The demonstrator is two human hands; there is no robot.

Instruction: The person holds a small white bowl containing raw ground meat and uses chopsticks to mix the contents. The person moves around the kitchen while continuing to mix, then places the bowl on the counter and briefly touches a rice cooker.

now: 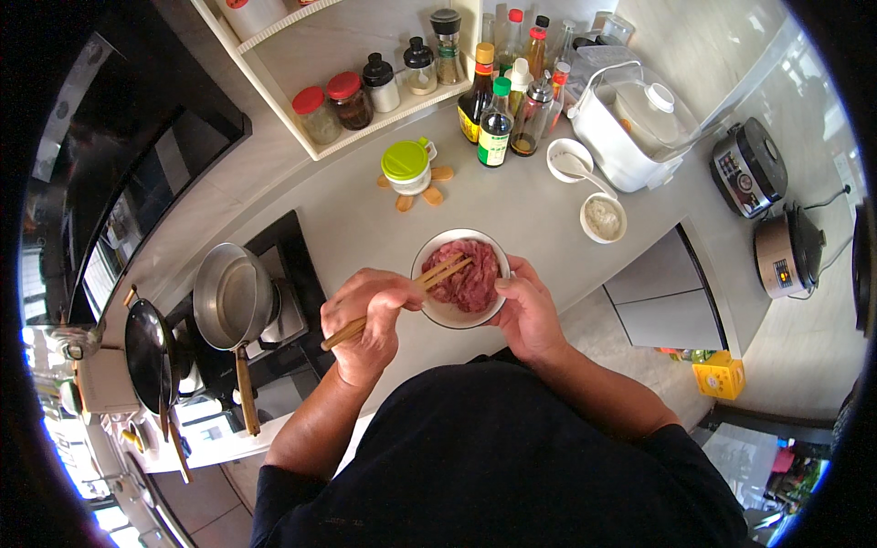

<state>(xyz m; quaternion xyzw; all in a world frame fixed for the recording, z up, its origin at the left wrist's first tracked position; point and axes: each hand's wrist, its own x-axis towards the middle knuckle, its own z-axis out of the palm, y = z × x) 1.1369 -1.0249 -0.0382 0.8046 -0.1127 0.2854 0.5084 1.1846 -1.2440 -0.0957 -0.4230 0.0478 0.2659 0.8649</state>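
Note:
A white bowl with a dark rim (444,316) holds strips of raw red meat (473,291). My right hand (527,308) grips the bowl's right side, with the thumb over the rim. In my left hand (370,315) is a pair of wooden chopsticks (438,272), their tips in the meat. Beyond the bowl, a seasoning jar with a green lid (405,164) stands on a wooden trivet (433,196). Farther right sit a small bowl of white powder (603,219) and another small white bowl (558,168) with a white spoon (582,171) in it.
To the left, a saucepan (233,294) and a black wok (145,356) stand on the gas hob (301,253). Several sauce bottles (495,133) crowd the back beside a spice shelf (384,130). A white lidded container (616,130) and two electric cookers (784,257) are at right.

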